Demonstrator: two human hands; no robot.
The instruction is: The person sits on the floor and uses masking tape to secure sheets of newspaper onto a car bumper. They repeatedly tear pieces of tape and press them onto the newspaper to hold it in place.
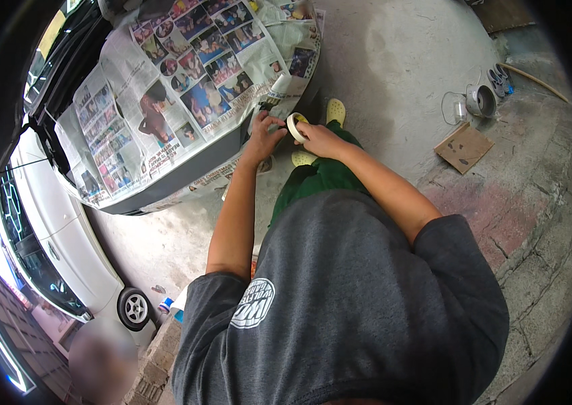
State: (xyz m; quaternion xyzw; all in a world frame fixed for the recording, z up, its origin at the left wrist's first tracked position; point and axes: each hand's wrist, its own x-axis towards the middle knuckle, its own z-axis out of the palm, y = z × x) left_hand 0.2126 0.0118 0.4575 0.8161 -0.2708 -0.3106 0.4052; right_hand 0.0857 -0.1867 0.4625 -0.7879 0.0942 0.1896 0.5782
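Observation:
My right hand (318, 140) grips a roll of cream masking tape (293, 127) by its right side, the ring's opening turned partly up. Just left of the roll is my left hand (263, 140). Its finger and thumb come together close to the tape, but what lies between them is too small to make out. Beyond the left fingertips, newspaper sheets (164, 88) cover a grey car bumper (208, 156). A whitish strip (281, 84) sticks up from the paper near the bumper's right edge, with a small dark patch below it.
A white car (70, 236) stands to the left. On the concrete floor at right are a brown board (465, 147), a metal pot (481, 101), a clear jar (460, 110) and a hose (534, 81). My yellow clogs (335, 112) stand beside the bumper. A blurred person (102, 361) is at lower left.

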